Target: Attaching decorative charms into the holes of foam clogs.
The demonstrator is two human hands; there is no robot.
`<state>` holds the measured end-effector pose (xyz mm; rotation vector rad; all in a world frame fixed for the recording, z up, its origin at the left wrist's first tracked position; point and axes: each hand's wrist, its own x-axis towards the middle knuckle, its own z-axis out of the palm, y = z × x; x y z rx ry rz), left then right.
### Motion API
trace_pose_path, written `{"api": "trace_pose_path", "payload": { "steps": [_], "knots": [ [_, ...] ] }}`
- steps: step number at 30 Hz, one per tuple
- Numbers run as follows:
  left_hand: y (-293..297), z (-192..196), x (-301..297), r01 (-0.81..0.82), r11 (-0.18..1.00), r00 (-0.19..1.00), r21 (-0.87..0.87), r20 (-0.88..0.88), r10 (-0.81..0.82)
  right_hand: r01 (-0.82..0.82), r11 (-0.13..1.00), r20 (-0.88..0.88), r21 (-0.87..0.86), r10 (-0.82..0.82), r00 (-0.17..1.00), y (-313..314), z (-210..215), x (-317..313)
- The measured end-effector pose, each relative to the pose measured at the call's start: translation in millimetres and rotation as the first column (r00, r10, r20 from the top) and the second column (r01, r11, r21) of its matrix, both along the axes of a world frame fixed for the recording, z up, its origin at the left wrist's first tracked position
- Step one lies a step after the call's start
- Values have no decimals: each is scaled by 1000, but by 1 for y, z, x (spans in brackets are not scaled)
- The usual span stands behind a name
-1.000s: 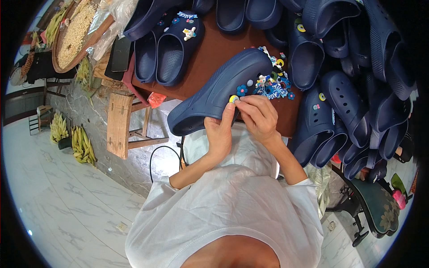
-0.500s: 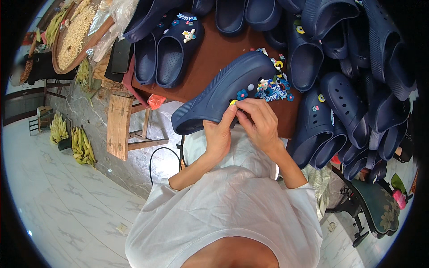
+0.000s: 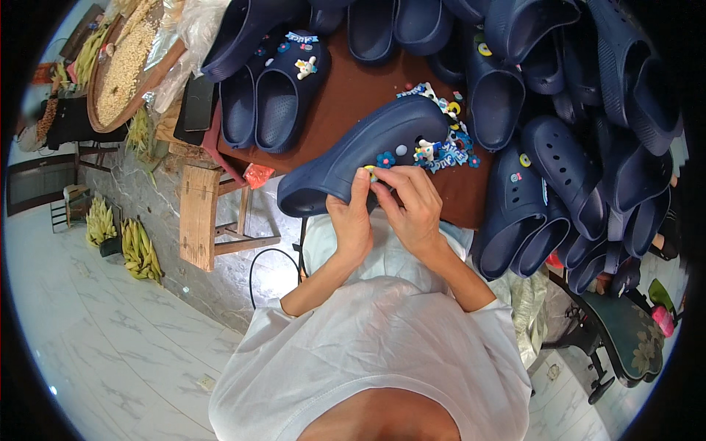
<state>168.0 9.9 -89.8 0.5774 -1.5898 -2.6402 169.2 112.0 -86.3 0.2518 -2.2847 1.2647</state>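
A dark blue foam clog (image 3: 331,158) is held tilted at the table's near edge, its heel toward the left. My left hand (image 3: 350,229) is closed on the clog's lower side, thumb up against a small yellow shoe charm (image 3: 370,172). Fingers of my right hand (image 3: 413,213) pinch at the same charm from the right; the fingertips partly hide it. Above it on the clog sit a blue flower charm (image 3: 385,159) and a white round charm (image 3: 401,150). Beyond the toe lies a pile of loose charms (image 3: 450,147), blue, white and yellow.
Many more blue clogs (image 3: 496,110) crowd the brown table (image 3: 323,110) at the back and right. A decorated pair (image 3: 279,110) stands at the back left, near a dark phone (image 3: 198,106). Leftward are a wooden stool (image 3: 198,220) and a grain tray (image 3: 132,66); an office chair (image 3: 625,338) stands right.
The clog and both hands have shifted slightly left in the picture, as the view itself moved a little. Both hands stay at the yellow charm, with fingers only slightly repositioned.
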Motion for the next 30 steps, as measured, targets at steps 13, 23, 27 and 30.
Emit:
{"api": "trace_pose_path", "payload": {
  "steps": [13, 23, 27, 30],
  "knots": [
    [3, 3, 2, -4, 976, 998, 218, 60, -9, -90, 995, 129, 30, 86, 988, 5, 22, -18],
    [-1, 5, -2, 39, 970, 999, 238, 23, -46, -206, 978, 163, 3, 203, 965, 14, 24, -23],
    [-3, 7, -2, 107, 985, 994, 139, 22, -111, -223, 972, 216, -77, 235, 948, 13, 26, -22],
    [-4, 7, -7, 86, 983, 994, 160, 56, -96, -230, 973, 191, 3, 225, 955, 15, 26, -23]
  ]
}}
